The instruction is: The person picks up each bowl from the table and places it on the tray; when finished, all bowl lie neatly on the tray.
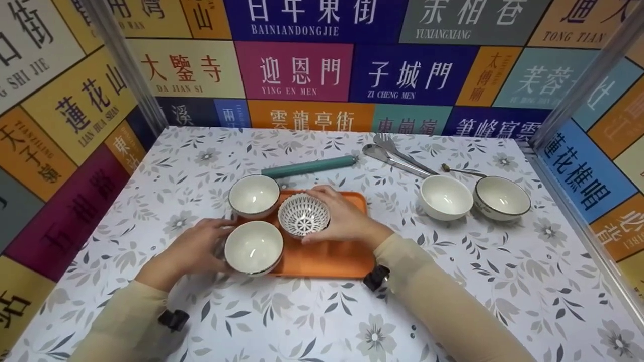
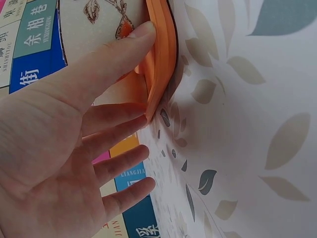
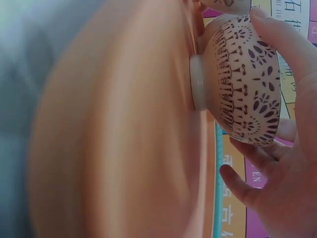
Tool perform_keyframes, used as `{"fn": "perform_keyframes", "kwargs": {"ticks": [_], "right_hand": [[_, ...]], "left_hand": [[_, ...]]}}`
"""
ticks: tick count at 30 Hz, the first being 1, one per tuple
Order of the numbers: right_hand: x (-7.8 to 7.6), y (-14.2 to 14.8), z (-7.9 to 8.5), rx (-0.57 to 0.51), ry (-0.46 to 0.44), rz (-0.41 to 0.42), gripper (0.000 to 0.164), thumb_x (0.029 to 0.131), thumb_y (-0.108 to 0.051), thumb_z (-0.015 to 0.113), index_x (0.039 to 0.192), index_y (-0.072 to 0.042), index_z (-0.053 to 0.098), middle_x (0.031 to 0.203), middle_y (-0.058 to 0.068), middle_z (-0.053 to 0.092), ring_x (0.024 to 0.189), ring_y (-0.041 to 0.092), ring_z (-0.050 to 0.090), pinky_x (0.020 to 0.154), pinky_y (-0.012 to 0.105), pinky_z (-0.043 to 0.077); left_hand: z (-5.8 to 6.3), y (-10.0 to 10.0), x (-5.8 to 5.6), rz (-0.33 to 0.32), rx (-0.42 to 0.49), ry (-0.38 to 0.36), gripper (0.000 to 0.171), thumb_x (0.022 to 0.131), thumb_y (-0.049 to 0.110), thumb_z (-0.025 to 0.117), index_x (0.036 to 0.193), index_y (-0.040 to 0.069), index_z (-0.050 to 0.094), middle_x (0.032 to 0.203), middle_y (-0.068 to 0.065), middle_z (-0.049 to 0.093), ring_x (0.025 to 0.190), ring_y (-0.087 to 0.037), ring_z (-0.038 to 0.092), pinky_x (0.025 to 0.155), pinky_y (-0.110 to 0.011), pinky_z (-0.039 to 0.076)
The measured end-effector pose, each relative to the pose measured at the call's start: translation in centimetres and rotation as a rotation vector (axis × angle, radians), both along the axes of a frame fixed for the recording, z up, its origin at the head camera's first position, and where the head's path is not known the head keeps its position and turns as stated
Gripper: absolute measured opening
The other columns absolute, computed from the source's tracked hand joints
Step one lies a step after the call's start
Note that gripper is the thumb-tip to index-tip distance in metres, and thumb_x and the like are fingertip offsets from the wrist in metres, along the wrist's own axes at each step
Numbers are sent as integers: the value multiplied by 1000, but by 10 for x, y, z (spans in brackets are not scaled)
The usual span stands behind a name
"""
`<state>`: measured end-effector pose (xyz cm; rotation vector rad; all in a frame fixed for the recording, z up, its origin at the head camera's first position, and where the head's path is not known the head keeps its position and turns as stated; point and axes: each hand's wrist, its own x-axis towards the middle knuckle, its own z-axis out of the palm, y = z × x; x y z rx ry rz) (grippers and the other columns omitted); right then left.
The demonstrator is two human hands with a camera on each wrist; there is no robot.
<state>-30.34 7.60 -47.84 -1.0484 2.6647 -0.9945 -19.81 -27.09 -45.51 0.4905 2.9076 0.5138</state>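
Observation:
My right hand [image 1: 347, 216] grips a small bowl with a dark pattern [image 1: 304, 215] by its rim and side, over the orange tray [image 1: 327, 259]. In the right wrist view, the foot of this patterned bowl [image 3: 242, 82] is low at the tray; contact is hard to judge. My left hand [image 1: 193, 249] lies along the left side of a cream bowl [image 1: 254, 247] at the tray's front left. Its fingers are extended in the left wrist view, the thumb over the bowl and the tray's edge [image 2: 161, 54]. Another cream bowl [image 1: 254, 195] sits behind, at the back-left corner.
Two more bowls stand to the right, a white one [image 1: 446, 197] and a dark-rimmed one [image 1: 502, 197]. Behind them lie a fork [image 1: 402, 153], another metal utensil [image 1: 392, 160] and a thin small spoon [image 1: 463, 171]. A green stick-like object [image 1: 309, 166] lies behind the tray.

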Motion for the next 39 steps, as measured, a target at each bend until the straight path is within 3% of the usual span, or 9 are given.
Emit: {"fn": "perform_keyframes", "kwargs": {"ticks": [5,10,14,18,22,26,31,39], "right_hand": [[2,21,7,15,22,9,118,63,-68,89,161,-25,37,165,-5,34,152,23,35,122,54,34],[1,62,15,10,45,-37,103,70,-54,92,156,-21,47,163,0,39,151,27,36,123,55,32],[-2,107,24,12,59,-108,97,73,-49,92,154,-17,50,162,5,40,151,31,36,122,59,32],[-9,157,32,30,128,-211,101,72,-50,92,156,-15,46,160,11,40,147,38,38,120,64,33],[-16,206,36,113,173,-313,106,70,-54,92,156,-14,45,158,15,40,145,43,37,118,69,27],[-21,244,36,195,152,-371,108,68,-56,93,156,-16,45,159,16,39,144,47,35,114,70,23],[-26,269,36,219,118,-379,111,66,-56,93,157,-16,44,158,18,40,143,47,37,114,69,19],[-31,277,31,261,76,-342,114,63,-57,94,153,-5,47,154,23,45,143,47,39,117,71,10]], "left_hand": [[1,1,0,1,-1,-7,88,64,39,97,139,6,65,151,-18,54,142,-43,45,111,-67,41],[2,1,3,-1,-2,-3,83,66,34,96,138,5,66,151,-17,55,142,-42,45,110,-66,43],[4,1,5,4,-6,-5,80,66,31,95,137,6,67,150,-16,55,142,-42,45,108,-68,43],[6,1,4,9,-9,-5,81,65,31,96,137,6,67,151,-15,55,142,-42,45,108,-68,42],[4,2,2,7,-9,-8,83,64,32,96,137,5,66,151,-17,55,142,-42,45,109,-68,42],[3,2,1,-8,-7,6,82,66,32,96,137,4,66,150,-18,55,141,-42,46,109,-67,43],[4,2,2,-5,-2,9,81,64,31,96,136,5,67,150,-17,55,141,-42,46,108,-67,43],[5,3,3,-10,-2,23,85,64,34,97,137,4,66,148,-19,56,140,-43,47,108,-66,44]]}}
